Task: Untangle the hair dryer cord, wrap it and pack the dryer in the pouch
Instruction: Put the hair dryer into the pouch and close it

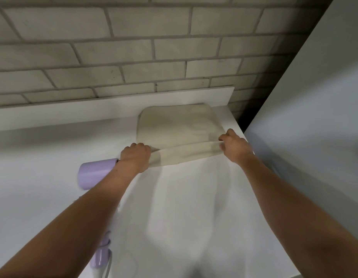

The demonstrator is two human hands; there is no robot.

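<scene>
- The lilac hair dryer (94,172) lay on the white bench (194,207), just left of the beige pouch (174,127).
- The left hand (135,157) and right hand (235,146) each pinched the pouch's near edge, fingers (137,145) curled, probably spreading its mouth for packing.

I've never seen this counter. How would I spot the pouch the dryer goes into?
Find the white counter below the brick wall. Toward its far right end lies the pouch, flat beige cloth, its near edge gripped by the left hand and right hand. The neighbouring hair dryer is glossy lilac.
</scene>
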